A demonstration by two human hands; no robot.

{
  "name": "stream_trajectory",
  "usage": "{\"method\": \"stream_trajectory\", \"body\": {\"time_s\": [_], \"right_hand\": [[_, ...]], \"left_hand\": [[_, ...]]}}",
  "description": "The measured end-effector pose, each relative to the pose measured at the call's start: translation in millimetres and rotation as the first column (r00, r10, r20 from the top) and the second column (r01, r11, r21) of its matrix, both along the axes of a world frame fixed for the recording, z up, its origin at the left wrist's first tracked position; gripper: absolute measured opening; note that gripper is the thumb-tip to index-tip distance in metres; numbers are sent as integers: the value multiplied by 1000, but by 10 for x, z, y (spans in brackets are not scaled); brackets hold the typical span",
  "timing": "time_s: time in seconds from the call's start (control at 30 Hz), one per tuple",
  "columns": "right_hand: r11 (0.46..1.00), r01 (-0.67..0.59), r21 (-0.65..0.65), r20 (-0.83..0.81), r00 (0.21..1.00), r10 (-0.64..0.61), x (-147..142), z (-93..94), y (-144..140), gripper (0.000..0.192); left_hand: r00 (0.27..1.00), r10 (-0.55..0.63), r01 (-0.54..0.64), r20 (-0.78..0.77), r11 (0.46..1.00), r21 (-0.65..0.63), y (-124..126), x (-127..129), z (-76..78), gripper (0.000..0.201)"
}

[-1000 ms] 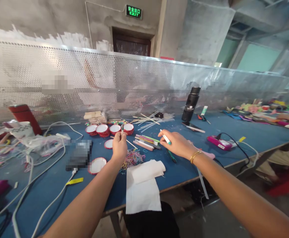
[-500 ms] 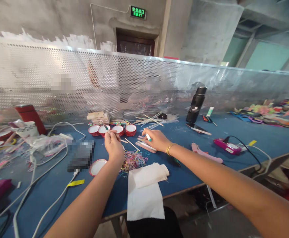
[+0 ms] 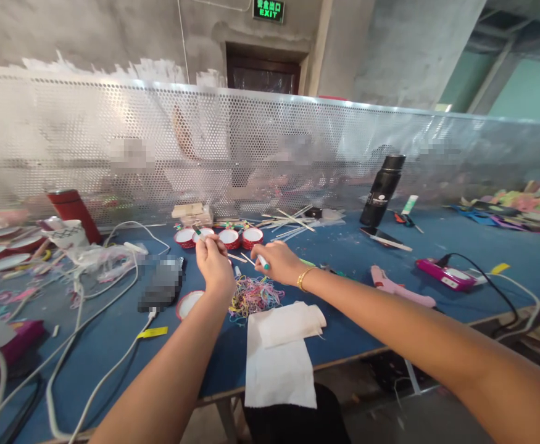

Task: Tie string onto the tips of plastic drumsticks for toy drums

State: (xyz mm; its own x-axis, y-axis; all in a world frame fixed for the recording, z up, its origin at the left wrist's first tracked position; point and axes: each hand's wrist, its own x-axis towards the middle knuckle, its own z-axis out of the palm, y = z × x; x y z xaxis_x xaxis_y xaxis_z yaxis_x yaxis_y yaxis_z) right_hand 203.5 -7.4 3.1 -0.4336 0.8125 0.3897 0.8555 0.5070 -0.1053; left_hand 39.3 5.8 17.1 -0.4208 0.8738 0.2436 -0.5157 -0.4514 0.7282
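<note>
The right hand point(image 3: 279, 262) had drawn in beside the left hand point(image 3: 214, 262), still pinching a white stick point(image 3: 262, 262). The left fingers stayed closed on a thin stick point(image 3: 199, 234), so both pieces were now close together.

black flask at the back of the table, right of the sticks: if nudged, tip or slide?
The black flask stands upright, tall and narrow on a small base, so a high nudge probably tips it. Its round body would likely roll once down. It looks rigid; its weight can't be judged, since the contents are hidden.
</note>
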Motion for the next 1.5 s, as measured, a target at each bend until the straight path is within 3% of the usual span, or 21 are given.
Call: {"method": "stream_trajectory", "body": {"time_s": [0.17, 0.3, 0.43, 0.53, 0.6, 0.67, 0.73, 0.8, 0.93, 1.1, 1.17, 1.3, 1.4, 1.5], "right_hand": [[987, 163, -9, 93, 983, -161, -559, -51, 80, 40], [982, 189, 14, 152, 970, -189, -719, -109, 60, 41], [974, 225, -21, 92, 971, -222, -646, -104, 26, 41], [954, 291, -75, -122, 947, -299, -454, -69, 27, 42], [946, 307, -105, -368, 872, -323, -290, -46, 7, 40], [964, 237, -119, -590, 764, -261, -140, -23, -58, 42], [981, 174, -91, -710, 679, -186, -42, 0, -174, 45], [986, 158, -47, -743, 655, -141, -10, 23, -316, 46], [976, 215, 46, -685, 718, -126, -84, 42, -533, 44], [950, 284, 126, -680, 723, -126, -177, -3, -597, 36], [958, 247, 144, -757, 651, -54, -180, -16, -645, 35], [973, 171, 155, -926, 370, 82, -161, -31, -847, 27], [978, 145, 150, -956, 273, 106, -163, -71, -977, 31], [988, 113, 107, -983, 162, 88, -191, -130, -1007, 17]], "left_hand": [[998, -56, 55, -13, 997, -62, 0, 22, -80, 20], [993, -117, 116, -9, 989, -97, -37, 52, -105, 18], [986, -168, 165, -17, 979, -121, -69, 74, -95, 18], [981, -189, 183, -36, 975, -126, -86, 82, -83, 16], [979, -193, 184, -60, 974, -130, -100, 88, -79, 14], [970, -221, 206, -98, 968, -147, -121, 96, -80, 15], [948, -282, 256, -146, 950, -179, -152, 109, -84, 20], [906, -374, 334, -196, 919, -211, -191, 126, -89, 29], [788, -526, 472, -318, 850, -236, -269, 164, -101, 49], [720, -524, 501, -455, 846, -181, -261, 170, -141, 53], [751, -512, 483, -416, 856, -182, -229, 150, -146, 51], [793, -550, 504, -261, 834, -225, -201, 107, -108, 45], [776, -605, 559, -177, 790, -251, -228, 104, -73, 41], [781, -608, 565, -144, 785, -253, -255, 121, -66, 35]]}}
